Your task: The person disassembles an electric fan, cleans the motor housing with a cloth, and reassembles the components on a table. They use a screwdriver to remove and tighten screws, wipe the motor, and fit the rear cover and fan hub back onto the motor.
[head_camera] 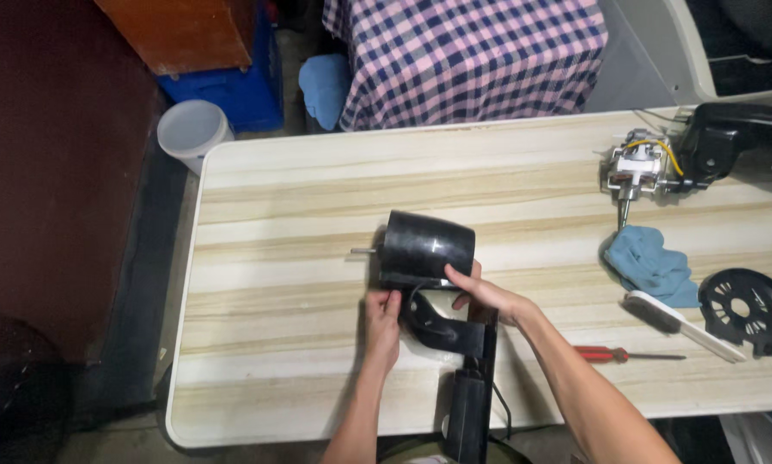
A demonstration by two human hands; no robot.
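I am looking down at a long pale wood-grain table (317,189) where both hands are working on a glossy black cylindrical motor housing (426,249), lying on its side near the table's middle with a short metal shaft poking out of its left end. My left hand (382,322) is pinching at the housing's lower left edge, fingers curled narrow, touching it. My right hand (482,290) is gripping the housing's lower right rim, thumb and fingers closed on it. Just below the housing a black plastic neck bracket and stand column (470,378) is running down past the table's near edge, a thin black cord beside it.

Well apart to the right, a bare metal motor with white and yellow wiring (637,165) is lying by the far edge, a crumpled blue cloth (652,265) below it. A white-handled brush (678,320) is lying just beside the cloth, a round black vented cover (747,308) to its right, and a red-handled screwdriver (613,353) near the front.

Beyond the table, a purple-and-white checked cloth (472,51) is draping over something, and a translucent white plastic bucket (192,129) is standing beside a blue box (235,90); I am seeing no legible labels.
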